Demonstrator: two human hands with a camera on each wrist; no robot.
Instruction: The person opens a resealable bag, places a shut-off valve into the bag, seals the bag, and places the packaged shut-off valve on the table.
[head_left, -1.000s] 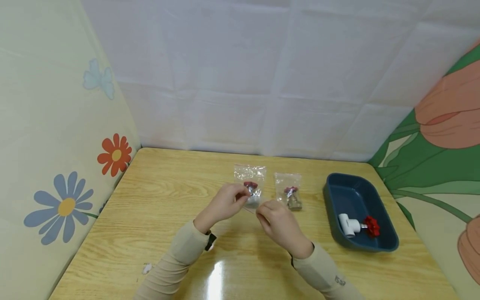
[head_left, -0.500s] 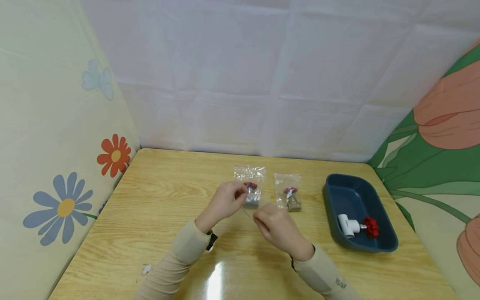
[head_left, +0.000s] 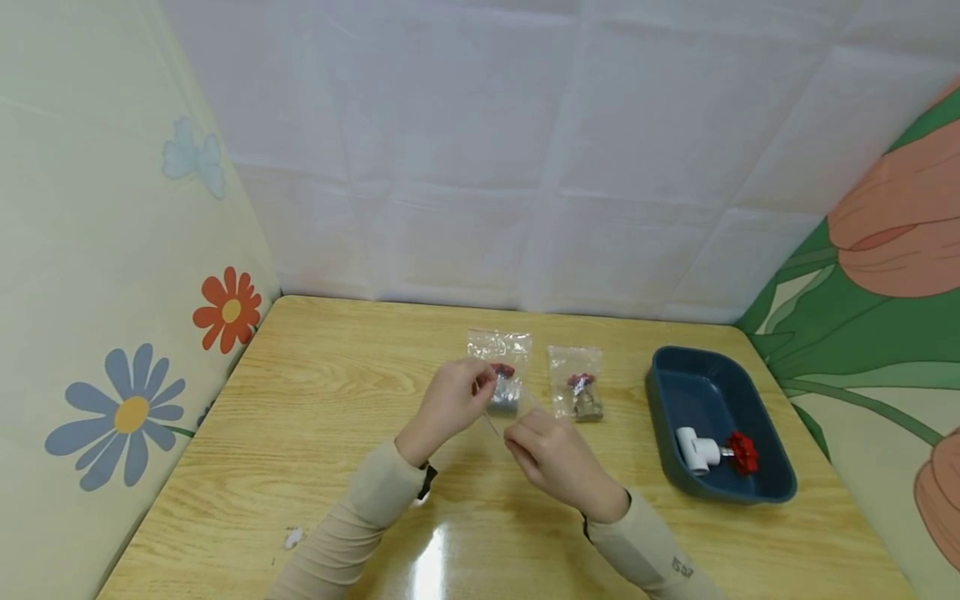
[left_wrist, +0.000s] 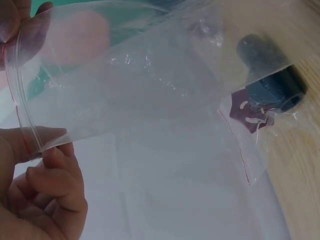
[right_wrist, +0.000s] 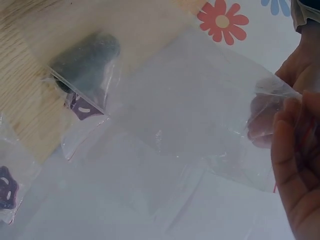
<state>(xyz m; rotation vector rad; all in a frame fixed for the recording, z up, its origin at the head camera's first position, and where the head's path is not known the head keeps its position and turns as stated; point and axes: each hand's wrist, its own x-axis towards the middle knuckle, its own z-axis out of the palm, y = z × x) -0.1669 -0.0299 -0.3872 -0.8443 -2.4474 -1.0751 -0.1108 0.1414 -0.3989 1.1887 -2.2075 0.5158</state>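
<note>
My left hand (head_left: 452, 396) pinches one corner of a clear zip bag (left_wrist: 130, 75) by its red-lined zip edge. The other end of that edge is pinched by my right hand (head_left: 551, 450), so the bag stretches out flat between and beyond both hands. Nothing shows inside it. Just past the hands, on the table, lies a second zip bag (head_left: 498, 340) holding a grey pipe valve (left_wrist: 277, 89) with a red handwheel (left_wrist: 248, 111). To its right rests another zip bag (head_left: 575, 358) with a brass-coloured valve (head_left: 588, 406) and red handwheel.
A dark blue tray (head_left: 663, 454) stands at the right of the wooden table (head_left: 337, 367). In it lies a white tee-shaped valve (head_left: 699, 451) with a red handwheel (head_left: 743, 453). A white cloth (head_left: 450, 167) hangs behind the table, with flower-printed walls at both sides.
My right hand has shifted slightly left and toward me, my left hand slightly up and left. The held bag's edge has become more tilted between them. The valves and tray have stayed put.
</note>
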